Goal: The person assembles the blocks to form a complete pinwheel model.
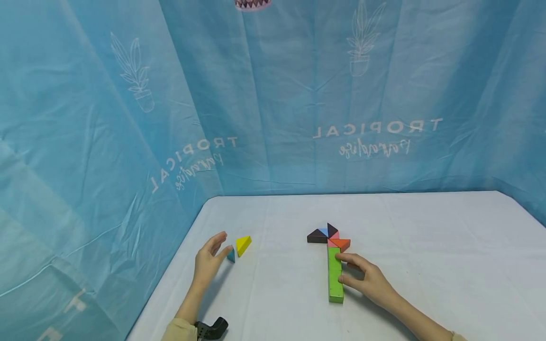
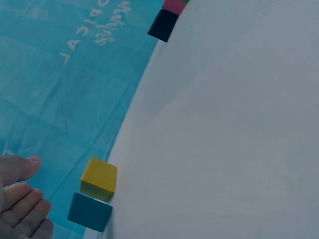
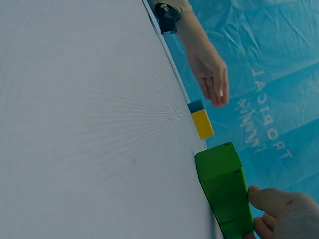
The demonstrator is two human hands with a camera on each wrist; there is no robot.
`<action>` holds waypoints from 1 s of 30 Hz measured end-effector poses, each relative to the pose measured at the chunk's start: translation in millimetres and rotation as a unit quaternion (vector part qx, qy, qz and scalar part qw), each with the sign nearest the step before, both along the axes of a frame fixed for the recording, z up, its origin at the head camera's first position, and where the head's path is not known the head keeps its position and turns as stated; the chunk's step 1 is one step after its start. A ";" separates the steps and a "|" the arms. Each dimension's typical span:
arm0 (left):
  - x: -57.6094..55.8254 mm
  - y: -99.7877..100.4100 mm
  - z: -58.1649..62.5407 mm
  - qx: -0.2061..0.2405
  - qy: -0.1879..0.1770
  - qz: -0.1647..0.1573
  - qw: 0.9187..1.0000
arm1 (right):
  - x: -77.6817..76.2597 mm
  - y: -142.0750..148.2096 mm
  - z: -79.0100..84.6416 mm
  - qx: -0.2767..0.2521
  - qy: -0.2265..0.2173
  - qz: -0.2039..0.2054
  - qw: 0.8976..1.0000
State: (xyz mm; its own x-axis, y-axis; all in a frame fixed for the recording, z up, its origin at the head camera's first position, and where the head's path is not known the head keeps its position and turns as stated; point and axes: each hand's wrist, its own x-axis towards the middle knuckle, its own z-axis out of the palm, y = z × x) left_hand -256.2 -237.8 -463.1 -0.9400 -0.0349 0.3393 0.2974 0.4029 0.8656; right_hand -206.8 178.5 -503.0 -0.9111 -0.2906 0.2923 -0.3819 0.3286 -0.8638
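My left hand (image 1: 209, 259) hovers with spread fingers beside a teal triangular block (image 1: 231, 255) and a yellow triangular block (image 1: 243, 246). In the left wrist view the fingers hold nothing. My right hand (image 1: 368, 278) touches the right side of a column of green blocks (image 1: 335, 284) with its thumb and a fingertip. From the right wrist view, the thumb lies along that green side, and the lower fingers are partly cut off. At the column's far end, a pinwheel-like group joins black (image 1: 317, 236), blue (image 1: 323, 231), pink (image 1: 331, 243) and orange (image 1: 342, 244) triangular pieces.
A white cloth (image 1: 281, 284) covers the table. Blue printed curtains (image 1: 273, 94) hang behind it and along its left side. A black wrist device (image 1: 212, 328) is worn on the left forearm.
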 end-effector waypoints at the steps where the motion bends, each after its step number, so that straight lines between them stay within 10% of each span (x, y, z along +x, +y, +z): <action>1: 0.5 0.0 -1.8 0.002 -0.009 0.003 1.000 | 0.0 -0.1 0.1 0.001 -0.001 0.000 1.000; 17: 0.8 1.7 -27.0 -0.022 -0.063 0.030 0.997 | -1.5 -0.5 -0.1 -0.002 0.003 0.003 1.000; 30: 2.2 4.3 -35.3 -0.093 -0.019 0.043 0.995 | -0.1 -0.6 1.0 -0.006 -0.001 0.002 1.000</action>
State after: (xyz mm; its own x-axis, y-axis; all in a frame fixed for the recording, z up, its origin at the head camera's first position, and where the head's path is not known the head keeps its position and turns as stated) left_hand -254.0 -233.5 -498.4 -0.9484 -0.0563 0.3120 0.2233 0.5801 0.7834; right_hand -206.8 177.9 -502.1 -0.9109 -0.2905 0.2931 -0.3807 0.3172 -0.8686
